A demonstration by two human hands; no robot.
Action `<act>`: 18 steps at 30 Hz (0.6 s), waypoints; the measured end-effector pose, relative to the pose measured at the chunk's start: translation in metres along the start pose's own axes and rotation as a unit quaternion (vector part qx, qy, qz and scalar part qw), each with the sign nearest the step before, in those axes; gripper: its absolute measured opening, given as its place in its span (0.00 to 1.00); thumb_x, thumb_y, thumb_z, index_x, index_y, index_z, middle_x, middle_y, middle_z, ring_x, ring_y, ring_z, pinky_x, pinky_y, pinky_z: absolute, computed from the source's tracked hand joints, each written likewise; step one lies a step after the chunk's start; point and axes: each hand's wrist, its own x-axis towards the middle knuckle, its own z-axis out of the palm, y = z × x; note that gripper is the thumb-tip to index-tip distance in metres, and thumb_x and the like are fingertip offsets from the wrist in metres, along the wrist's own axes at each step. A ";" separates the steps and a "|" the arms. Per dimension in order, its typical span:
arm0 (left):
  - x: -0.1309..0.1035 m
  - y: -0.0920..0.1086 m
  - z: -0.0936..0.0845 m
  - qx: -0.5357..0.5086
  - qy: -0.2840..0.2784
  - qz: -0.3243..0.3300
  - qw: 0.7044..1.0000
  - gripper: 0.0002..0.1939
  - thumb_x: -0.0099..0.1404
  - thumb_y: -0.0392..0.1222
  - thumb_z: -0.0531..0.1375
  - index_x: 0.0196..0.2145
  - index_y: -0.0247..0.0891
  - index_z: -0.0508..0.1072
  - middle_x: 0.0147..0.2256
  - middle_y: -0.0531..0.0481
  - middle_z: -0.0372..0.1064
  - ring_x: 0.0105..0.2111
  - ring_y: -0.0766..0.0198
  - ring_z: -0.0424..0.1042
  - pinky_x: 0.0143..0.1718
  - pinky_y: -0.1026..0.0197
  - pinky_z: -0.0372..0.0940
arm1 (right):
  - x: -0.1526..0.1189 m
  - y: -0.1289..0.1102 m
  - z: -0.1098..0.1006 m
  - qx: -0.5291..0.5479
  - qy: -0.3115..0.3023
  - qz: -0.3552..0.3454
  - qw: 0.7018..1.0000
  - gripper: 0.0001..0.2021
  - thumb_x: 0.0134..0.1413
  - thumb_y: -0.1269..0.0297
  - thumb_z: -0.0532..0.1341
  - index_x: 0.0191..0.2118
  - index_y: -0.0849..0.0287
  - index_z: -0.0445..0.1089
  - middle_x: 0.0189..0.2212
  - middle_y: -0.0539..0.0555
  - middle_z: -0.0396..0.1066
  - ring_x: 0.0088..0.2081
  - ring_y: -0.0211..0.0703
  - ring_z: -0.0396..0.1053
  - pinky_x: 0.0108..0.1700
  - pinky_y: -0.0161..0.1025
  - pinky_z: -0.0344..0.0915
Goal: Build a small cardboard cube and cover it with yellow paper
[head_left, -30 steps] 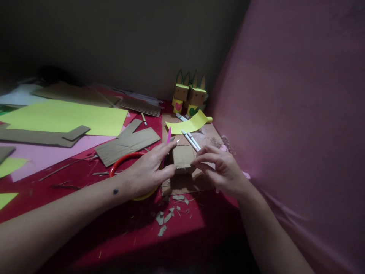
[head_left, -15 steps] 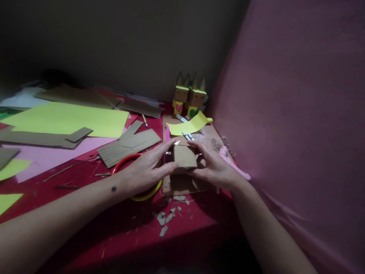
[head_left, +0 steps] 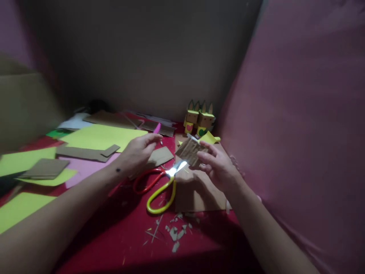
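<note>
Between the fingers of my right hand (head_left: 218,163) is a small cardboard piece (head_left: 189,151), tilted so that its ribbed face shows. My left hand (head_left: 139,152) is closed in a pinch on a pink pen-like tool (head_left: 157,128), which points up and away. Scissors (head_left: 171,173) with one red and one yellow handle lie between my hands, their blades under the cardboard piece's near edge. Beneath my right hand a brown cardboard sheet (head_left: 199,198) rests on the red table cover (head_left: 128,228).
Two cardboard figures (head_left: 205,121) with pointed ears stand at the back. Yellow paper (head_left: 105,135), pink paper (head_left: 88,169) and cardboard strips lie on the left. Paper scraps (head_left: 173,234) are scattered near the front. A pink wall (head_left: 299,133) rises on the right.
My left hand has let go of the cardboard, moved left and taken hold of the pink tool. My right hand has lifted and turned the cardboard. The view has shifted, uncovering the scissors.
</note>
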 end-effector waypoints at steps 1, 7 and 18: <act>0.001 -0.002 -0.002 0.000 0.000 -0.002 1.000 0.22 0.63 0.47 0.54 0.49 0.37 0.79 0.52 0.40 0.79 0.53 0.48 0.76 0.61 0.45 0.67 | 0.005 -0.001 0.005 0.034 -0.007 0.005 0.999 0.35 0.38 0.52 0.78 0.53 0.57 0.70 0.42 0.56 0.76 0.40 0.48 0.76 0.40 0.44 0.74; 0.006 -0.016 -0.016 -0.022 -0.055 -0.046 0.997 0.19 0.50 0.39 0.54 0.37 0.40 0.81 0.35 0.45 0.81 0.32 0.56 0.78 0.37 0.53 0.75 | 0.023 0.008 0.020 0.098 0.016 -0.012 0.995 0.26 0.39 0.51 0.77 0.44 0.54 0.73 0.41 0.54 0.78 0.40 0.48 0.77 0.41 0.44 0.76; 0.010 -0.033 -0.019 0.117 -0.137 -0.033 0.983 0.12 0.53 0.46 0.58 0.31 0.44 0.82 0.33 0.46 0.81 0.35 0.52 0.77 0.36 0.56 0.68 | 0.018 0.028 0.011 0.077 0.051 -0.003 0.996 0.32 0.35 0.55 0.79 0.49 0.55 0.71 0.34 0.47 0.69 0.30 0.38 0.68 0.30 0.35 0.67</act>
